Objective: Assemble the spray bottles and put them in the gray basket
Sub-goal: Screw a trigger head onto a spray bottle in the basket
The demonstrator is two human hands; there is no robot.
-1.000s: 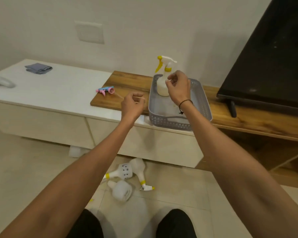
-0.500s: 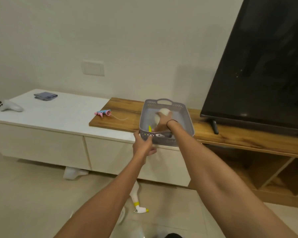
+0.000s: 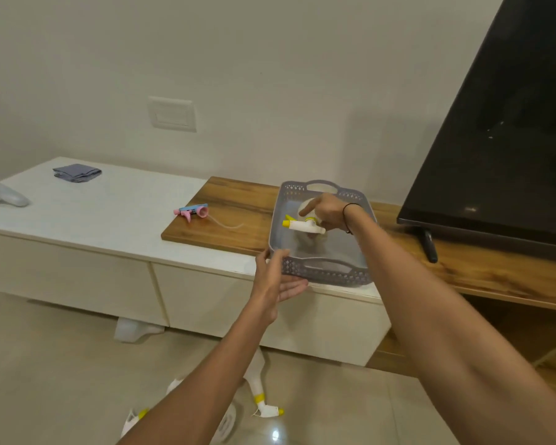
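The gray basket (image 3: 326, 273) sits on the cabinet, its front edge at the cabinet's lip. Inside it a white spray bottle (image 3: 303, 225) with a yellow-tipped trigger head lies on its side, nozzle pointing left. My right hand (image 3: 329, 211) holds this bottle at the neck, index finger stretched out over the body. My left hand (image 3: 275, 281) is at the basket's front left corner, thumb against the rim and straight fingers under the front wall. A pink and blue spray head (image 3: 191, 213) with a thin tube lies on the wooden board (image 3: 235, 207), left of the basket.
On the floor lie an assembled bottle with a yellow collar (image 3: 264, 403) and other bottle parts (image 3: 135, 419), partly hidden by my left arm. A white bottle (image 3: 132, 329) sticks out from under the cabinet. A black TV (image 3: 495, 139) stands right of the basket. A controller (image 3: 0, 195) and folded cloth (image 3: 77, 172) lie far left.
The bottle stood upright in the basket a second ago; it now lies on its side. My left hand moved from the board to the basket's front corner. The view rose and pulled back.
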